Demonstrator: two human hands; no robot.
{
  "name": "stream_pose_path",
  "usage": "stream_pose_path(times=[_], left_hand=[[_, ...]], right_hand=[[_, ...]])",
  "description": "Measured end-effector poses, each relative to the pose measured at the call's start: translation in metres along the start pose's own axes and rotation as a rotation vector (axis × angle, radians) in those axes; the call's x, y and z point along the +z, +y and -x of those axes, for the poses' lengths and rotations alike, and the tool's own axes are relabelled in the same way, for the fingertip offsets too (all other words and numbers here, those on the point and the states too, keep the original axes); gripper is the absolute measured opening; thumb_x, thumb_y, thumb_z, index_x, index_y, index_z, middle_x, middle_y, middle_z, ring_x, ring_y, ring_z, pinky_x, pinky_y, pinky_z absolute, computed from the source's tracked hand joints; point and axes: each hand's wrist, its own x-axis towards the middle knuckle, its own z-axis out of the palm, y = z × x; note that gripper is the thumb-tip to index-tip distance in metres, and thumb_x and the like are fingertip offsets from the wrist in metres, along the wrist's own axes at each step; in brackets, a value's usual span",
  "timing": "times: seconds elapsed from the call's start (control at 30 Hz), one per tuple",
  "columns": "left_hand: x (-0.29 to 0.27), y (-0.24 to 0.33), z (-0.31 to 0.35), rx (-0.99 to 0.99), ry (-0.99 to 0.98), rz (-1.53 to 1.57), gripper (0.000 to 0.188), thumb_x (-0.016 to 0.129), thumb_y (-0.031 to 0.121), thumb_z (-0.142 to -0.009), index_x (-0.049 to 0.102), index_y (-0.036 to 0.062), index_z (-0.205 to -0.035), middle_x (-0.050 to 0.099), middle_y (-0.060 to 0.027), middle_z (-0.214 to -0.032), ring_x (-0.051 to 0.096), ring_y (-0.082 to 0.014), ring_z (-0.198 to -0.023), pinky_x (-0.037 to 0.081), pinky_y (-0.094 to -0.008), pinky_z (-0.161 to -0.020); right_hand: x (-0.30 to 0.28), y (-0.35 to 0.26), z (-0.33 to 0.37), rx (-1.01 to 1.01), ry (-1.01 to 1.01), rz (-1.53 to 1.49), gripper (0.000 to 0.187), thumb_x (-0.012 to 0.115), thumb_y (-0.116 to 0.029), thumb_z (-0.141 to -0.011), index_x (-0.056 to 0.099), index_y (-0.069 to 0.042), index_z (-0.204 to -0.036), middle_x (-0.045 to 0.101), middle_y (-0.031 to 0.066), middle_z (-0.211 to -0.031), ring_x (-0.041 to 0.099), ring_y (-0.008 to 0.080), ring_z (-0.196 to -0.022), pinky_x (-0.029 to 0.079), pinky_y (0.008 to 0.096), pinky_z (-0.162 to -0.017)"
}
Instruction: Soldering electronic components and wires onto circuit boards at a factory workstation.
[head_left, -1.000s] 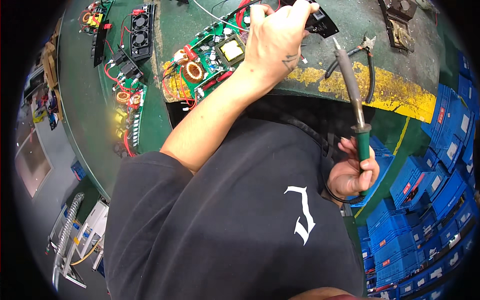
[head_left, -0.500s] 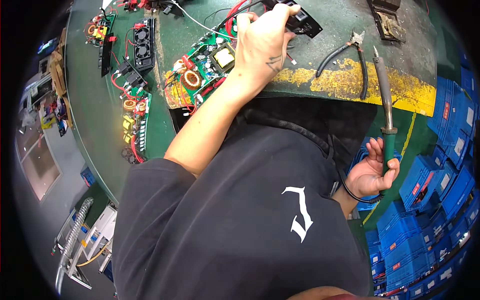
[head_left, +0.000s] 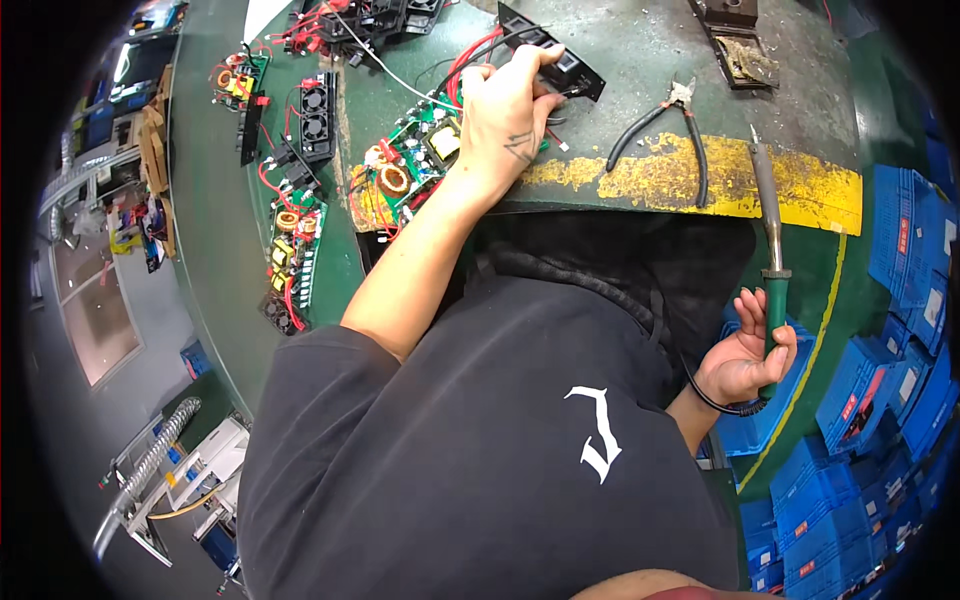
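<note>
Judged a holding step: left hand point(head_left: 500, 125) grip pinches black panel point(head_left: 572, 68); right hand point(head_left: 742, 362) grip encircles soldering iron point(head_left: 768, 200), well apart. Next move calls for keeping tip clear of red wires point(head_left: 458, 76).

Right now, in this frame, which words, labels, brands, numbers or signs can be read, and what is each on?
No word or number can be read with certainty.
Black shirt: one large white stylised mark, not legible as a word.
Blue crates: red labels and white labels, too small and blurred.
Black panel at the left hand: tiny light markings, too small.
</note>
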Motion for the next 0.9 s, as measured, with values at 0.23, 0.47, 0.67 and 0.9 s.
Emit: stream_pose_path(times=[0.23,0.47,0.67,0.9], left_hand=[[0.001,-0.001,0.000,-0.027,0.003,0.004,0.048,0.082,0.008,-0.080,0.064,0.0130,-0.125,0.067,-0.0014,-0.073,0.061,-0.0221,-0.068,0.040,-0.0355,-0.087],[0.004,-0.002,-0.001,-0.040,0.011,0.005,0.049,0.081,0.006,-0.079,0.064,0.0124,-0.125,0.066,-0.0013,-0.073,0.060,-0.0213,-0.067,0.040,-0.0351,-0.085],[0.003,0.001,0.001,-0.067,0.002,0.009,0.049,0.081,0.005,-0.080,0.064,0.0122,-0.124,0.067,-0.0017,-0.073,0.060,-0.0218,-0.068,0.040,-0.0353,-0.085],[0.003,0.003,-0.001,-0.068,0.002,0.009,0.049,0.081,0.004,-0.080,0.063,0.0124,-0.125,0.067,-0.0014,-0.074,0.060,-0.0213,-0.069,0.039,-0.0351,-0.085]], right_hand=[[-0.022,-0.004,-0.004,-0.045,0.027,0.037,0.033,0.036,-0.027,-0.102,0.057,-0.002,-0.107,0.069,0.0347,-0.111,0.074,0.0434,-0.097,0.064,0.0445,-0.086],[-0.035,-0.006,-0.007,-0.063,0.062,0.067,0.033,0.036,-0.025,-0.102,0.057,0.000,-0.108,0.068,0.0357,-0.110,0.074,0.0442,-0.096,0.064,0.0451,-0.086],[-0.031,-0.009,-0.009,-0.060,0.076,0.069,0.033,0.037,-0.026,-0.102,0.056,0.000,-0.109,0.068,0.0360,-0.110,0.074,0.0437,-0.095,0.064,0.0444,-0.086],[-0.028,-0.007,-0.004,-0.041,0.081,0.054,0.032,0.037,-0.026,-0.103,0.055,0.000,-0.108,0.068,0.0361,-0.110,0.074,0.0428,-0.095,0.064,0.0439,-0.086]])
